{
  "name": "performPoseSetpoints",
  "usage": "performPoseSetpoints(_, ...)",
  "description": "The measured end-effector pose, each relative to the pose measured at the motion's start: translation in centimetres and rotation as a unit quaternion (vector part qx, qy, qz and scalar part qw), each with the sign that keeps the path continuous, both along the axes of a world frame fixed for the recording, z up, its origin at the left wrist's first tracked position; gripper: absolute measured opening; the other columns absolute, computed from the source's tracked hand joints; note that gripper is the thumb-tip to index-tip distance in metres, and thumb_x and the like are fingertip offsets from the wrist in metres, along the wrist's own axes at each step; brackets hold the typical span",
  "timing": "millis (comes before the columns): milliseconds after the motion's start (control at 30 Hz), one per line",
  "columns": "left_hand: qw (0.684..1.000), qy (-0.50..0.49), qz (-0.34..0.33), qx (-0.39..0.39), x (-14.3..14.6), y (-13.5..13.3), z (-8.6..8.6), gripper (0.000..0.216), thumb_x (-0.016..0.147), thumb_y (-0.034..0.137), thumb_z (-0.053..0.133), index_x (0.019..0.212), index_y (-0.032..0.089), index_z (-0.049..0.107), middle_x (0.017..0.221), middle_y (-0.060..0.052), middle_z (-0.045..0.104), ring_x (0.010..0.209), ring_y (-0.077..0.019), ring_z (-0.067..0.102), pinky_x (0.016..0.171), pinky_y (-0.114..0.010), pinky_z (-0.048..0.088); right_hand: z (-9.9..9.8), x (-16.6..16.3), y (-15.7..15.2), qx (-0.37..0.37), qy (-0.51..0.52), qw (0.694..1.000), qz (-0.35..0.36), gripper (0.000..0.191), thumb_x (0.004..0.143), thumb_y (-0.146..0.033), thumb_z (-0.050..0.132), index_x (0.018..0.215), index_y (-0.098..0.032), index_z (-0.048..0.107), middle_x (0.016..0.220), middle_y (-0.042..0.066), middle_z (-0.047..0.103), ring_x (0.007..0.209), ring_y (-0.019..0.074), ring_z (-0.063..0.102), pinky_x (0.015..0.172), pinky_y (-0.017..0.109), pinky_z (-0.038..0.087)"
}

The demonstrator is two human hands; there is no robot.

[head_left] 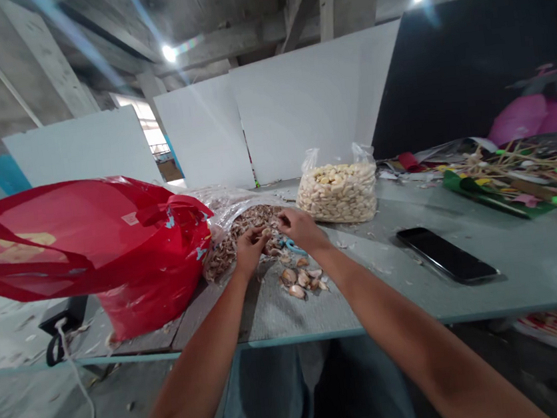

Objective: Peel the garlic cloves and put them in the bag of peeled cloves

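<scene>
My left hand (251,249) pinches a pale garlic clove (265,233) between thumb and fingertips. Close beside it, my right hand (301,228) has its fingers pressed together; anything in them is too small to make out. Both hands are over the near edge of a clear plastic bag (217,199) filled with brown garlic skins (254,218). Partly under my right hand lies a blue looped handle (291,245), the rest of it hidden. Several unpeeled garlic cloves (302,279) sit in a small pile on the table, nearer to me than my hands.
A red bag (158,263) stands to the left. Behind my right hand is a clear bag of peeled garlic (340,195). A black phone (447,253) lies on the table (388,290) at right, with a heap of sticks (530,170) beyond. A white cable (78,372) hangs off the left edge.
</scene>
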State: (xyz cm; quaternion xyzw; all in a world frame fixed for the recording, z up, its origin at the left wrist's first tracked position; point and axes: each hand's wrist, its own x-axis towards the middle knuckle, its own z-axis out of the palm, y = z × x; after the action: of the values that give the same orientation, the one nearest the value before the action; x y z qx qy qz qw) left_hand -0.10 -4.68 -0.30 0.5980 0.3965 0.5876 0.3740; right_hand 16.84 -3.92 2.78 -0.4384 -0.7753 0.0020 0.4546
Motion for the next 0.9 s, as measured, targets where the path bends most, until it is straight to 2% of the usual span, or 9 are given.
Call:
performPoseSetpoints(100,1.000,-0.005,0.007,0.000,-0.2,0.0,0.1,0.050,0.063,0.046,0.078,0.097,0.012,0.064,0.061,0.004,0.058,0.041,-0.0060,0.049,0.041,-0.020,0.042,-0.2,0.5,0.4,-0.028,0.032,0.999,-0.028,0.017,0.086,-0.022,0.051,0.095,-0.018,0.065,0.087,0.006,0.069,0.082,0.0181,0.062,0.076,0.027,0.044)
performPoseSetpoints(233,1.000,0.001,0.006,0.003,-0.1,-0.1,0.3,0.052,0.067,0.045,0.074,0.107,0.013,0.065,0.069,0.001,0.062,0.044,-0.0075,0.051,0.043,-0.023,0.046,-0.7,0.5,0.8,-0.070,0.001,0.996,-0.051,0.019,0.086,-0.020,0.051,0.098,-0.017,0.066,0.088,0.008,0.070,0.082,0.0200,0.063,0.077,0.029,0.045)
performPoseSetpoints(333,1.000,0.021,0.006,0.005,0.0,-0.3,0.2,0.052,0.070,0.044,0.071,0.112,0.014,0.065,0.069,0.000,0.063,0.047,-0.0093,0.054,0.045,-0.024,0.049,-0.6,0.2,0.5,-0.077,-0.033,0.996,-0.040,0.022,0.089,-0.025,0.049,0.086,-0.015,0.069,0.091,0.013,0.070,0.085,0.0217,0.063,0.079,0.031,0.045)
performPoseSetpoints(400,0.999,0.034,0.007,0.008,0.1,-0.3,0.1,0.052,0.072,0.044,0.070,0.114,0.014,0.064,0.068,0.000,0.063,0.048,-0.0095,0.054,0.046,-0.024,0.049,-0.5,0.0,0.2,-0.081,-0.014,0.996,-0.018,0.021,0.088,-0.028,0.052,0.084,-0.016,0.069,0.086,0.011,0.070,0.082,0.0204,0.063,0.077,0.030,0.046)
performPoseSetpoints(467,0.999,0.041,0.013,0.018,0.1,-0.3,0.1,0.053,0.071,0.043,0.071,0.115,0.015,0.063,0.075,-0.002,0.066,0.049,-0.0086,0.054,0.046,-0.022,0.048,-0.4,-0.2,-0.1,-0.085,0.032,0.995,0.030,0.018,0.086,-0.026,0.055,0.093,-0.017,0.069,0.084,0.007,0.070,0.078,0.0177,0.063,0.076,0.029,0.048)
performPoseSetpoints(533,0.998,0.046,0.026,0.032,0.0,-0.3,0.0,0.052,0.069,0.041,0.073,0.113,0.016,0.064,0.085,-0.004,0.068,0.049,-0.0074,0.054,0.045,-0.021,0.046,-0.6,-0.5,-0.1,-0.102,0.076,0.987,0.099,0.023,0.085,-0.026,0.056,0.104,-0.019,0.068,0.085,0.004,0.071,0.076,0.0157,0.064,0.075,0.028,0.049)
performPoseSetpoints(633,0.995,0.062,0.058,0.046,-0.2,-0.2,0.0,0.043,0.068,0.040,0.075,0.103,0.015,0.068,0.076,-0.003,0.068,0.046,-0.0076,0.052,0.043,-0.020,0.042,-1.2,-1.1,0.3,-0.139,0.132,0.964,0.183,0.028,0.084,-0.029,0.058,0.109,-0.019,0.068,0.091,0.005,0.072,0.078,0.0156,0.065,0.076,0.029,0.051)
performPoseSetpoints(733,0.992,0.074,0.085,0.060,-0.3,-0.2,0.1,0.036,0.068,0.037,0.075,0.095,0.015,0.069,0.062,0.000,0.063,0.046,-0.0090,0.051,0.044,-0.020,0.040,-1.8,-1.6,0.8,-0.192,0.190,0.937,0.223,0.028,0.079,-0.030,0.065,0.104,-0.017,0.069,0.087,0.005,0.071,0.075,0.0171,0.066,0.071,0.031,0.053)
performPoseSetpoints(900,0.992,0.053,0.080,0.083,-0.3,-0.4,0.6,0.035,0.067,0.033,0.075,0.096,0.016,0.066,0.072,-0.001,0.065,0.048,-0.0089,0.052,0.045,-0.021,0.041,-1.8,-1.7,0.7,-0.323,0.313,0.846,0.286,0.032,0.073,-0.031,0.070,0.102,-0.018,0.066,0.080,0.003,0.070,0.065,0.0159,0.064,0.057,0.028,0.054)
